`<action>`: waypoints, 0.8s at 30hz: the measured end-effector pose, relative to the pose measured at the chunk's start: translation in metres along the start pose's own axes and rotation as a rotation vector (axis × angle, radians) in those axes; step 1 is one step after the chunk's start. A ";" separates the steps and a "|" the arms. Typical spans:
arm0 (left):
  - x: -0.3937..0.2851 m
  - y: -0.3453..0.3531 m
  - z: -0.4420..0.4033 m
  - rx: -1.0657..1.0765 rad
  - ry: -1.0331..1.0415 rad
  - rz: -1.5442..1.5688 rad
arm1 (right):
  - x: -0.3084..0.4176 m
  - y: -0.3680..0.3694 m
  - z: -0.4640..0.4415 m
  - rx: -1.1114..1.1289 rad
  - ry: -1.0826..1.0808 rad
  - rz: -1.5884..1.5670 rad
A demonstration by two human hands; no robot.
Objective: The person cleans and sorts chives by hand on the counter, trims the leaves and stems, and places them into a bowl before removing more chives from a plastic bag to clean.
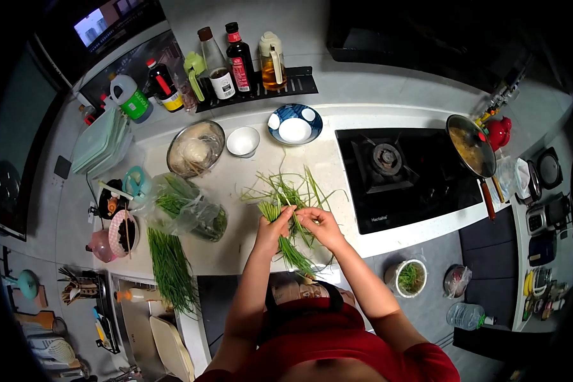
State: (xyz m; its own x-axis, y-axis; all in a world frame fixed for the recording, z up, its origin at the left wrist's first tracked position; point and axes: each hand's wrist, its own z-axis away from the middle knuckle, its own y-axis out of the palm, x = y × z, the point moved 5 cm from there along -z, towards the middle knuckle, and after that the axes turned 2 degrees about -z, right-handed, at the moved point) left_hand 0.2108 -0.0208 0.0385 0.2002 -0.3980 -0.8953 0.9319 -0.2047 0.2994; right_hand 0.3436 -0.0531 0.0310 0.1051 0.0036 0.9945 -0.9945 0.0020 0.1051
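Over the counter's front part, my left hand [272,230] is closed round a bunch of green chives [292,253], whose ends hang toward the counter's edge. Close against it, my right hand [321,226] has its fingertips pinched together at the chive stalks. Loose chives [309,189] lie scattered on the counter just beyond both hands. To the left, a clear plastic bag [200,213] holds more greens. A large bundle of long chives [169,267] hangs over the counter's front edge beside the bag.
A steel bowl [196,149], a white bowl [243,141] and a blue patterned bowl [318,121] stand at the back. Right is a gas hob [401,210] with a lidded pan [470,146]. A bin [407,278] with green scraps stands on the floor. Bottles [238,60] line a rack.
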 end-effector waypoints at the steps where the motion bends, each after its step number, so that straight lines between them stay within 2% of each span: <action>1: -0.001 0.000 -0.001 0.006 0.004 -0.003 | -0.001 0.001 0.000 0.014 0.061 -0.091; 3: -0.001 -0.001 -0.001 0.014 0.009 -0.006 | -0.001 0.005 0.001 0.044 0.189 -0.271; 6: 0.001 0.000 0.000 0.033 -0.021 -0.013 | -0.011 0.003 0.000 0.101 0.285 -0.343; 9: -0.002 0.003 0.001 0.101 -0.029 -0.007 | -0.001 0.006 0.004 0.078 0.293 -0.385; 12: 0.003 0.000 -0.001 0.068 -0.044 0.048 | -0.001 0.002 0.004 0.049 0.316 -0.377; 15: -0.003 0.003 -0.001 -0.012 0.055 -0.010 | -0.003 0.001 0.004 0.067 0.284 -0.390; 21: -0.013 -0.010 -0.006 -0.278 0.072 -0.164 | -0.010 -0.006 0.009 -0.002 0.343 -0.349; 22: -0.015 -0.007 -0.005 -0.245 0.038 -0.299 | -0.010 -0.007 0.009 -0.014 0.353 -0.347; 24: -0.015 0.003 -0.001 -0.113 0.062 -0.316 | -0.010 -0.008 0.009 -0.035 0.374 -0.343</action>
State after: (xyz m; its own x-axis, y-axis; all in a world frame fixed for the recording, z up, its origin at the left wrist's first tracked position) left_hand 0.2104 -0.0148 0.0526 -0.0893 -0.2746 -0.9574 0.9777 -0.2078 -0.0316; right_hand 0.3507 -0.0618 0.0201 0.4254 0.3543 0.8327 -0.9026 0.0995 0.4188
